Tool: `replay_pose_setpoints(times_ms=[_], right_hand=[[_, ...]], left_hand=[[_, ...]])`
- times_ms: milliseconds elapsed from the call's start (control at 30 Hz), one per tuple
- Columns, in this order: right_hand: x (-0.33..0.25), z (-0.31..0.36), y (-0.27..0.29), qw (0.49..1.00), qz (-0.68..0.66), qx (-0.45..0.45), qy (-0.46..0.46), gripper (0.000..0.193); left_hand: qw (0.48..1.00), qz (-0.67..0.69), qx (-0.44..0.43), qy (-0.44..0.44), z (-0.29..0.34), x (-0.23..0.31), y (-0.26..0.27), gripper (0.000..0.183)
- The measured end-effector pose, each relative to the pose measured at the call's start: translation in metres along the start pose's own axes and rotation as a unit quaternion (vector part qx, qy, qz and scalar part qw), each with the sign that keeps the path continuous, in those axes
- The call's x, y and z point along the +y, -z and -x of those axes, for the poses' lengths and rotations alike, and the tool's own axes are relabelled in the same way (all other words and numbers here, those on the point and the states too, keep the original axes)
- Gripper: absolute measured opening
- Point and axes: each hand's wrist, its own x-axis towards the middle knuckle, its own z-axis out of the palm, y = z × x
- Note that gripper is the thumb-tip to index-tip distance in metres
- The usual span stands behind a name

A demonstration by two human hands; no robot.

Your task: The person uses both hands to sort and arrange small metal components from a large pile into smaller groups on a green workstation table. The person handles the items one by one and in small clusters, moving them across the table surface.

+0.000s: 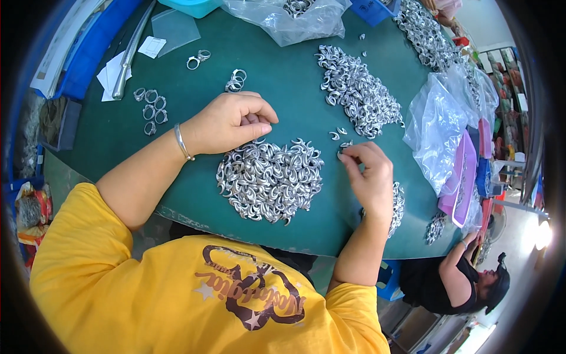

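Observation:
My left hand (233, 121) is closed above the far edge of a pile of silver crescent-shaped metal pieces (268, 180), thumb and fingers curled together. Whatever may be between those fingertips is hidden. To the right of the pile, my right hand (371, 171) pinches a small crescent-shaped metal piece (342, 152) at its fingertips. Two or three loose crescents (336, 135) lie just beyond it. A larger heap of crescents (359, 91) spreads farther back. Another small pile (397, 209) is partly covered by my right forearm.
Several metal rings (151, 106) sit at the left, and more rings (236, 80) beyond my left hand. A long metal tapered rod (131, 53) lies on white paper. Clear plastic bags (436, 130), a purple tray (461, 177) and a seated person (454, 280) are at the right.

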Motion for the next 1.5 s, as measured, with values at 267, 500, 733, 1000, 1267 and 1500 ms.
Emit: replay_pose_setpoints(times_ms=[267, 500, 733, 1000, 1267, 1500], right_hand=[[-0.007, 0.002, 0.012, 0.999, -0.047, 0.012, -0.011, 0.008], [-0.016, 0.001, -0.003, 0.998, 0.021, -0.044, 0.049, 0.009], [0.014, 0.024, 0.053, 0.978, 0.138, -0.040, -0.154, 0.004], [0.002, 0.008, 0.016, 0.985, 0.118, -0.007, -0.126, 0.011], [0.007, 0.010, 0.028, 0.990, 0.023, 0.001, -0.138, 0.008], [0.016, 0.023, 0.052, 0.959, 0.177, -0.029, -0.219, 0.010]], left_hand=[[1.000, -0.010, 0.007, -0.004, 0.002, -0.001, 0.001, 0.013], [1.000, 0.000, 0.012, 0.000, 0.001, 0.001, -0.002, 0.012], [1.000, -0.016, 0.004, 0.005, 0.000, 0.000, 0.001, 0.012], [1.000, -0.005, 0.002, 0.012, 0.002, -0.004, 0.000, 0.012], [1.000, -0.015, -0.005, 0.010, 0.000, 0.001, 0.000, 0.012], [1.000, -0.010, -0.003, 0.007, 0.002, -0.001, 0.002, 0.013]])
